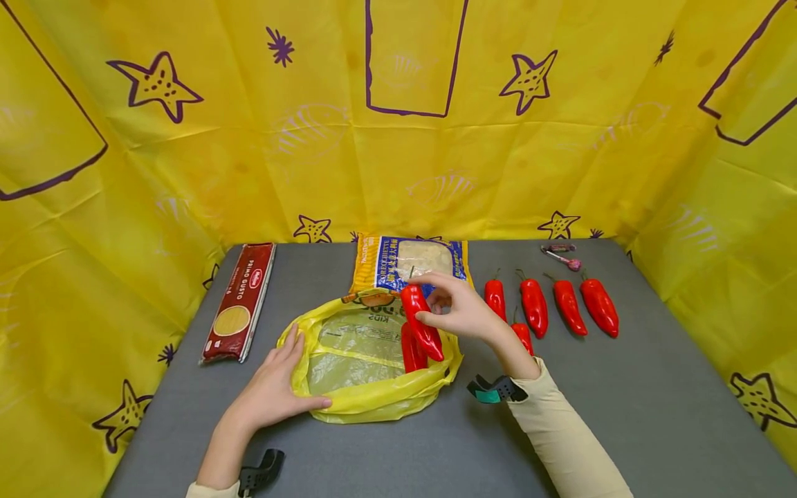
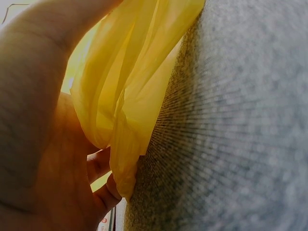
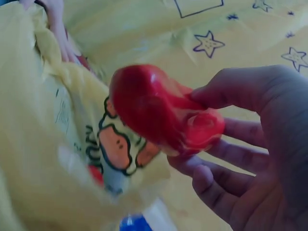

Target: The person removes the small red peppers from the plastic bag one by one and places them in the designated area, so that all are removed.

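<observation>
My right hand [image 1: 461, 304] pinches a red chili pepper [image 1: 422, 324] between thumb and fingers, over the right part of a yellow plastic bag [image 1: 367, 408]. In the right wrist view, the same pepper [image 3: 149, 108] points its rounded end toward the bag. Another red pepper [image 1: 409, 349] lies inside the bag's mouth, partly covered by the held one. My left hand [image 1: 270, 387] rests against the bag's left side, fingers spread along the rim and thumb on its front edge. Up close in the left wrist view, the folded yellow plastic [image 2: 130, 82] lies within the curve of that hand.
Several red peppers [image 1: 600, 308] lie in a group to the right. Behind the bag is a blue-and-yellow pasta packet [image 1: 389, 259]; a long red spaghetti packet [image 1: 239, 304] lies left. A lollipop [image 1: 563, 259] and a small wrapped sweet [image 1: 558, 247] are at the back right. Yellow cloth [image 1: 249, 152] surrounds the grey table.
</observation>
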`<action>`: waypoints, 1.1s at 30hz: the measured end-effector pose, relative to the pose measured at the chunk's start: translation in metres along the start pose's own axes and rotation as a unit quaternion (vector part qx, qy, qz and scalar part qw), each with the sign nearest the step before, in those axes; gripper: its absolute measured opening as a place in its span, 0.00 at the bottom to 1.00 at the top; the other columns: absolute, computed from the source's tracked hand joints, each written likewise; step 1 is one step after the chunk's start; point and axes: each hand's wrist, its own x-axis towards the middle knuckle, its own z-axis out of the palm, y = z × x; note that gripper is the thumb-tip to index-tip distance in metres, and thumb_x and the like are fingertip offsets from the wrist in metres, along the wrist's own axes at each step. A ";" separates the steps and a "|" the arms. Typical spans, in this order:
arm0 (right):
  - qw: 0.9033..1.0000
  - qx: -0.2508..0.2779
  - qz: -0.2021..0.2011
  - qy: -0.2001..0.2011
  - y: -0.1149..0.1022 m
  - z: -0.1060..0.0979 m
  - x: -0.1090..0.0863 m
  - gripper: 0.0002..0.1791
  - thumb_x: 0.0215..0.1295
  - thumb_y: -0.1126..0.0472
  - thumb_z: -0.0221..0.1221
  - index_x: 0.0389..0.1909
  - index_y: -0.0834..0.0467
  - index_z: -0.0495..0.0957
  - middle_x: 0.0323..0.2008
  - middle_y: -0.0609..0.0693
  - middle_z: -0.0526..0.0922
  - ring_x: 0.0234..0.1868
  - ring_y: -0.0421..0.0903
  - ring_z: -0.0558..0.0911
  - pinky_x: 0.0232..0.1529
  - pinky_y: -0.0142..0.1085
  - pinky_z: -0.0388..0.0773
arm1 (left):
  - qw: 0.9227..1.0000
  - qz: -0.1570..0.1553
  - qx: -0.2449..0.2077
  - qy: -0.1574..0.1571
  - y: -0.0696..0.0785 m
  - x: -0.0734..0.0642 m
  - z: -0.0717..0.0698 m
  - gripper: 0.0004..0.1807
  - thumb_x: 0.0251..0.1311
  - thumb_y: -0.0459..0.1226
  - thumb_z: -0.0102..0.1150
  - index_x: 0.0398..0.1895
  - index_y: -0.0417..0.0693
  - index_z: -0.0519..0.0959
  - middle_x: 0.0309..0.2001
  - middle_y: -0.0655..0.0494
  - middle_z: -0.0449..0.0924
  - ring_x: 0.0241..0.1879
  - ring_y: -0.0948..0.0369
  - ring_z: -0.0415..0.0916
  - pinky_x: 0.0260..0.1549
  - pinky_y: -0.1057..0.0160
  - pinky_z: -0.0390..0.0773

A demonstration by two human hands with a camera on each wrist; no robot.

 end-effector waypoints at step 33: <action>0.982 -0.058 0.127 0.130 0.076 -0.114 -0.174 0.31 0.65 0.72 0.70 0.69 0.63 0.77 0.50 0.44 0.80 0.38 0.39 0.81 0.35 0.29 0.82 | 1.000 -0.006 -0.001 -0.004 0.003 -0.001 0.000 0.79 0.42 0.75 0.74 0.84 0.34 0.50 0.87 0.41 0.37 0.76 0.32 0.54 0.64 0.25 0.65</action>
